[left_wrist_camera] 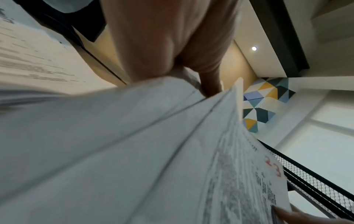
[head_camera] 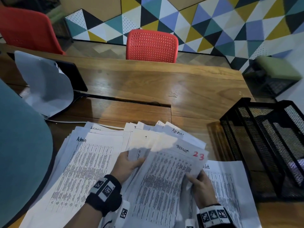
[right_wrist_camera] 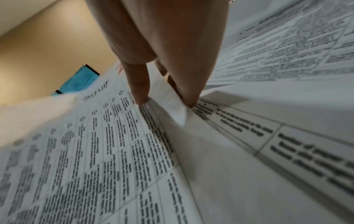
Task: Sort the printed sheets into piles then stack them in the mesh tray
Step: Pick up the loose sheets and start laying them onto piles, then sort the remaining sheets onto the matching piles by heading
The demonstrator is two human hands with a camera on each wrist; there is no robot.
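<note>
A fanned bundle of printed sheets (head_camera: 148, 142) is held above the table in front of me. My left hand (head_camera: 126, 167) grips its left edge, thumb on top. The front sheet (head_camera: 166, 178), marked with a red 23, is pinched at its right edge by my right hand (head_camera: 199, 181). In the right wrist view the thumb and fingers (right_wrist_camera: 139, 84) pinch a folded paper edge (right_wrist_camera: 172, 104). A pile headed "Admin" (head_camera: 85, 168) lies flat at the left, another pile (head_camera: 228, 186) at the right. The black mesh tray (head_camera: 266, 142) stands at the right table edge.
A dark monitor or tablet draped with a white sheet (head_camera: 47, 86) stands at the back left. A red chair (head_camera: 151, 46) sits behind the wooden table (head_camera: 148, 84). A teal round shape (head_camera: 19, 145) fills the left edge. A green stool (head_camera: 276, 69) stands far right.
</note>
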